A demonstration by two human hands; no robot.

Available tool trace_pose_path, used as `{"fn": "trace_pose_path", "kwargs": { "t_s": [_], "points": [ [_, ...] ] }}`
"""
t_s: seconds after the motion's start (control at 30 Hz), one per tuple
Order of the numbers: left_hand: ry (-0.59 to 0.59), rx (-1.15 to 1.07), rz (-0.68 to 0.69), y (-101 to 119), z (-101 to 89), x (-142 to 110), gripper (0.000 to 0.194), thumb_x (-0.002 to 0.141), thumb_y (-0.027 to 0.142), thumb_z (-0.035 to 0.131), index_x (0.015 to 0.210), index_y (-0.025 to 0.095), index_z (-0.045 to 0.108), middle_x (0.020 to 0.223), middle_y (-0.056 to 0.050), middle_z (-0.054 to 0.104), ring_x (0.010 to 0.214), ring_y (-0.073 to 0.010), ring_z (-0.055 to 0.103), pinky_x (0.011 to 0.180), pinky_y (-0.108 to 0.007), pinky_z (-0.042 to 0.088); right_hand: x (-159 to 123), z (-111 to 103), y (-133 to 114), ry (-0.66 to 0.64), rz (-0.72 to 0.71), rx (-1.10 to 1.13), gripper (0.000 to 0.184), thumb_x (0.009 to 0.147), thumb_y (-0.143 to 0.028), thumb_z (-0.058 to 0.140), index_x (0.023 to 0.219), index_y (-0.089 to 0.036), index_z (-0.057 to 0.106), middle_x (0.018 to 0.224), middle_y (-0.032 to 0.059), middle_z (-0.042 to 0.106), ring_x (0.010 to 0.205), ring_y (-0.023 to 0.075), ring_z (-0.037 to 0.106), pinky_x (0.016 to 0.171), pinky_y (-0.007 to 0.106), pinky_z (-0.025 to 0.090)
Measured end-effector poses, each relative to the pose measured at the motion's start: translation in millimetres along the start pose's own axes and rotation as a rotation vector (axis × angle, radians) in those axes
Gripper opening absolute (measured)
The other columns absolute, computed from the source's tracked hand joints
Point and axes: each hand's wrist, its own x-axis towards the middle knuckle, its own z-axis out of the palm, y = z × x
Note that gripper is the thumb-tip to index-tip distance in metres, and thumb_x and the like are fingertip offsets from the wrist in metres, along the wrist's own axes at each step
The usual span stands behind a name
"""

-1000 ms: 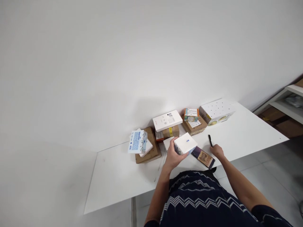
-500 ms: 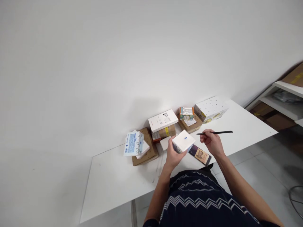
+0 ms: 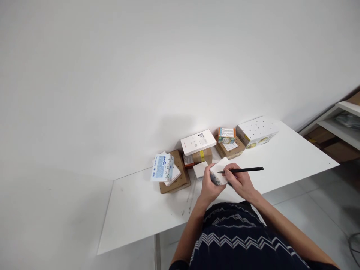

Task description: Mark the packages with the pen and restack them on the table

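In front of my body, my left hand (image 3: 210, 189) is closed around a small white box (image 3: 219, 166) with a patterned side. Its plain white top faces up. My right hand (image 3: 240, 181) pinches a long black pen (image 3: 249, 170), whose tip is at the top of the box; whether it touches, I cannot tell. The right fingers rest against the box's right edge and cover part of it. Just left of the held box, another small white box (image 3: 200, 170) lies on the table.
The white table (image 3: 132, 210) runs along the wall. Behind my hands are a flat white box (image 3: 198, 142), a brown taped box (image 3: 203, 155), an orange-and-blue box (image 3: 226, 135) and a white dotted box (image 3: 258, 131). White-and-blue packs (image 3: 162, 168) lie on a cardboard box (image 3: 179, 183) at left.
My right hand has moved left with the pen, bringing its tip to the top of the held box. The phone-like object seen earlier below the hands is now hidden behind them.
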Motion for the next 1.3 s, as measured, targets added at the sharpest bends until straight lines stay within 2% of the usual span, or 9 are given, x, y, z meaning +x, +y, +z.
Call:
{"fn": "trace_pose_path", "kwargs": {
  "t_s": [0.37,0.73,0.83,0.93,1.0,1.07,1.13,1.2,1.3],
  "points": [
    [-0.024,0.035,0.004,-4,2.3,1,0.071,0.060,0.022,0.075,0.124,0.023,0.043,0.120,-0.008,0.058,0.107,-0.0244,0.057,0.093,-0.038,0.045,1,0,-6,-0.015,-0.024,-0.103,0.014,0.088,-0.024,0.047,0.076,-0.021,0.053,0.067,-0.0007,0.055,0.060,0.0134,0.053,0.055,0.024,0.042],
    [-0.013,0.038,-0.023,-8,0.8,0,0.073,0.059,0.021,0.075,0.125,0.025,0.044,0.120,-0.007,0.059,0.108,-0.0241,0.057,0.094,-0.039,0.045,4,0,-3,-0.065,-0.012,-0.091,0.016,0.089,-0.028,0.048,0.076,-0.021,0.054,0.067,-0.0001,0.055,0.061,0.0139,0.053,0.056,0.025,0.043],
    [-0.005,0.032,-0.012,-8,1.6,0,0.073,0.061,0.022,0.076,0.126,0.025,0.044,0.121,-0.008,0.058,0.109,-0.0240,0.057,0.095,-0.039,0.045,1,1,-3,0.005,0.074,0.029,0.019,0.089,-0.035,0.051,0.077,-0.021,0.056,0.065,-0.0003,0.056,0.059,0.0142,0.053,0.054,0.025,0.043],
    [0.008,0.024,-0.004,-9,1.7,1,0.074,0.058,0.021,0.078,0.124,0.025,0.046,0.121,-0.007,0.058,0.111,-0.0244,0.056,0.097,-0.039,0.044,3,-4,3,0.170,0.205,0.257,0.024,0.088,-0.043,0.053,0.078,-0.022,0.056,0.060,-0.0023,0.056,0.052,0.0125,0.051,0.049,0.024,0.041],
    [0.018,0.018,0.001,-11,1.0,2,0.075,0.057,0.019,0.078,0.124,0.024,0.046,0.122,-0.008,0.057,0.113,-0.0246,0.054,0.099,-0.039,0.042,8,-12,17,0.289,0.278,0.427,0.025,0.086,-0.045,0.054,0.077,-0.022,0.054,0.068,-0.0008,0.062,0.052,0.0114,0.052,0.048,0.024,0.042],
    [0.030,0.007,0.004,-14,-0.2,3,0.075,0.058,0.018,0.077,0.124,0.024,0.045,0.124,-0.008,0.055,0.117,-0.0245,0.053,0.101,-0.039,0.040,14,-24,43,0.369,0.370,0.508,0.026,0.084,-0.047,0.055,0.078,-0.021,0.053,0.087,0.0040,0.068,0.057,0.0113,0.058,0.050,0.024,0.046],
    [0.044,0.003,-0.007,-16,-1.4,4,0.074,0.060,0.018,0.076,0.125,0.023,0.043,0.126,-0.009,0.055,0.118,-0.0245,0.052,0.103,-0.040,0.039,16,-37,80,0.382,0.550,0.394,0.027,0.084,-0.046,0.052,0.080,-0.020,0.055,0.092,0.0075,0.070,0.060,0.0120,0.061,0.053,0.025,0.049],
    [0.063,0.005,-0.028,-17,-2.4,5,0.073,0.061,0.020,0.076,0.126,0.023,0.042,0.125,-0.010,0.055,0.117,-0.0248,0.053,0.102,-0.041,0.039,12,-49,122,0.329,0.775,0.188,0.027,0.083,-0.042,0.052,0.072,-0.018,0.055,0.079,0.0091,0.070,0.055,0.0121,0.060,0.050,0.024,0.048],
    [0.093,0.008,-0.053,-17,-3.5,5,0.073,0.061,0.022,0.077,0.125,0.023,0.043,0.124,-0.010,0.057,0.116,-0.0254,0.054,0.101,-0.042,0.041,-7,-60,177,0.265,0.956,0.029,0.025,0.079,-0.032,0.058,0.059,-0.017,0.055,0.051,0.0076,0.062,0.039,0.0119,0.051,0.039,0.024,0.040]
  ]
}}
